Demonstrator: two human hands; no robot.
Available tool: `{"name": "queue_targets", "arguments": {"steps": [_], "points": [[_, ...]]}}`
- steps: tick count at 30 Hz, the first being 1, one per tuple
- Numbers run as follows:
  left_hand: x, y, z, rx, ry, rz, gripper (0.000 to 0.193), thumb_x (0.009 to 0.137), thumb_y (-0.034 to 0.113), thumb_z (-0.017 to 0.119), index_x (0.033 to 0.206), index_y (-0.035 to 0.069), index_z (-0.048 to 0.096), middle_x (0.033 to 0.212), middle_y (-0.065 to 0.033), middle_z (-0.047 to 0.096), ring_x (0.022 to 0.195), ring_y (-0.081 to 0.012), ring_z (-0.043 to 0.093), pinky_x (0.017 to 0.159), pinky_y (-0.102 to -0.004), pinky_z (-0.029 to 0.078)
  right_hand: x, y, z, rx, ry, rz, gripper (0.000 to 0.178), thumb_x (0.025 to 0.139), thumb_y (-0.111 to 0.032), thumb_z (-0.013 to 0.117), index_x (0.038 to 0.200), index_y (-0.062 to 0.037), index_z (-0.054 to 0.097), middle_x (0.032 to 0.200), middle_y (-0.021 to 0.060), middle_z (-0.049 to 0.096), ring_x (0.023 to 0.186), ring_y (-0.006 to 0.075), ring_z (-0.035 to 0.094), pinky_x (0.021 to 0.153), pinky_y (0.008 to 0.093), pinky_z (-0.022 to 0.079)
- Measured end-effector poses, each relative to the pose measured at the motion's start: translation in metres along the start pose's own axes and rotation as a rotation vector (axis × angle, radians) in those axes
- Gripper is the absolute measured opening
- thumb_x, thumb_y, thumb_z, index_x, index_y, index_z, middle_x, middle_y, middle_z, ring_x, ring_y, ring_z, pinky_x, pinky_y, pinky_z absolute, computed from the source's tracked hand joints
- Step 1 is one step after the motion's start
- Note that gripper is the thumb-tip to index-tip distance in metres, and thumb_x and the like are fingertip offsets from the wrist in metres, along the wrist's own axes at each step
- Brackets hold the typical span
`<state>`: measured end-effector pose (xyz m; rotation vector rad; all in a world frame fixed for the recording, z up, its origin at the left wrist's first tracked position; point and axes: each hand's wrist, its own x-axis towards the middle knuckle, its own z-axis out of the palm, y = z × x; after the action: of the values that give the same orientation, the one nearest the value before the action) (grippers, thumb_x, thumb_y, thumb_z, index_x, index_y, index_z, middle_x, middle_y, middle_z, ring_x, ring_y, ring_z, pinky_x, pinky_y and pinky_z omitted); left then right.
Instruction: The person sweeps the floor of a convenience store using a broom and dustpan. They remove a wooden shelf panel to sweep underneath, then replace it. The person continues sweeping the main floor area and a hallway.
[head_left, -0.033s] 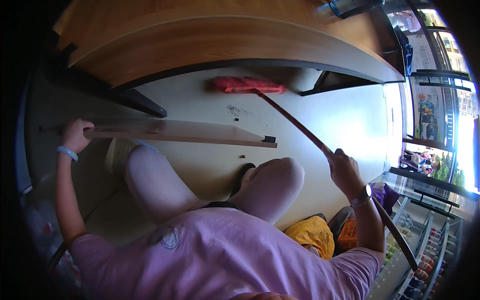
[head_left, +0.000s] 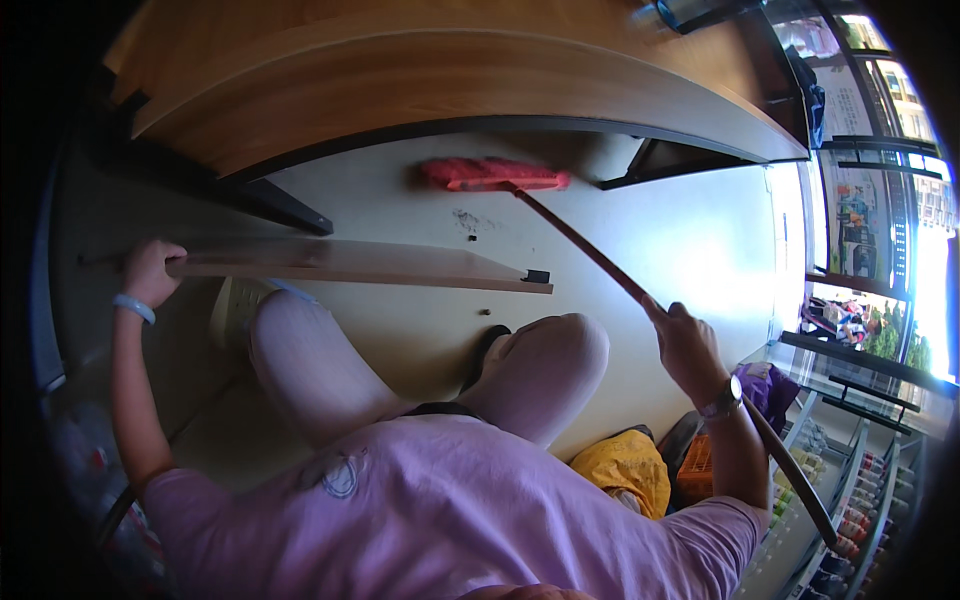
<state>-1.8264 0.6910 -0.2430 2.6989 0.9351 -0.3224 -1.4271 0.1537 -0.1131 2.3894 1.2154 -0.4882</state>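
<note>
My right hand (head_left: 690,350) is wrapped round the long brown handle of a broom (head_left: 580,240), which slants down to its left, away from me. The red broom head (head_left: 508,176) lies against the floor beside the front edge of a wooden table. Out to the left, my left hand (head_left: 152,273) grips the near end of a flat wooden board (head_left: 380,262) with a black fitting at its right end. Dark dust (head_left: 473,220) and a few small dark bits are on the floor between the board and the broom head.
The wooden table (head_left: 450,85) with dark metal legs (head_left: 290,205) spans the far side. Close to my right are a yellow bag (head_left: 622,468), an orange crate (head_left: 695,472) and a purple cloth item (head_left: 765,388). A shelf of bottles (head_left: 860,510) stands at the lower right, near bright windows.
</note>
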Motion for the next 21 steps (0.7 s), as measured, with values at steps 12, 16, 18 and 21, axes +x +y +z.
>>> {"name": "queue_targets", "arguments": {"steps": [12, 16, 18, 21], "points": [[0.001, -0.004, 0.002, 0.045, -0.118, -0.037, 0.012, 0.066, 0.004, 0.066, 0.078, 0.007, 0.068, 0.082, -0.0180, 0.064, 0.081, -0.0358, 0.062, 0.070, -0.0396, 0.050, -0.075, 0.005, -0.037, -0.011, -0.139, 0.053, 0.034, 0.087, -0.004, 0.055, 0.120, -0.0105, 0.062, 0.076, 0.0116, 0.062, 0.061, 0.0262, 0.062, 0.056, 0.0375, 0.051], [-0.001, -0.011, 0.010, 0.065, -0.073, -0.025, 0.016, 0.065, 0.004, 0.070, 0.080, 0.005, 0.068, 0.081, -0.0189, 0.064, 0.079, -0.0348, 0.063, 0.071, -0.0387, 0.050, -0.091, 0.033, -0.050, 0.133, -0.081, 0.237, 0.033, 0.087, -0.013, 0.057, 0.120, -0.0099, 0.060, 0.084, 0.0134, 0.064, 0.071, 0.0322, 0.063, 0.067, 0.0422, 0.051], [-0.005, -0.011, 0.012, 0.003, 0.007, 0.007, 0.018, 0.061, 0.003, 0.072, 0.079, 0.005, 0.069, 0.081, -0.0173, 0.065, 0.079, -0.0333, 0.064, 0.073, -0.0385, 0.051, -0.106, 0.047, -0.046, 0.143, -0.016, 0.368, 0.031, 0.087, -0.017, 0.058, 0.116, -0.0092, 0.062, 0.087, 0.0143, 0.065, 0.075, 0.0329, 0.064, 0.070, 0.0427, 0.051], [-0.009, -0.009, 0.008, 0.017, -0.020, 0.041, 0.013, 0.064, 0.006, 0.071, 0.077, 0.006, 0.068, 0.082, -0.0179, 0.065, 0.079, -0.0348, 0.064, 0.070, -0.0401, 0.051, -0.136, 0.076, -0.027, 0.217, -0.018, 0.624, 0.028, 0.084, -0.023, 0.061, 0.107, -0.0082, 0.067, 0.090, 0.0159, 0.067, 0.083, 0.0327, 0.065, 0.075, 0.0429, 0.051]]}}
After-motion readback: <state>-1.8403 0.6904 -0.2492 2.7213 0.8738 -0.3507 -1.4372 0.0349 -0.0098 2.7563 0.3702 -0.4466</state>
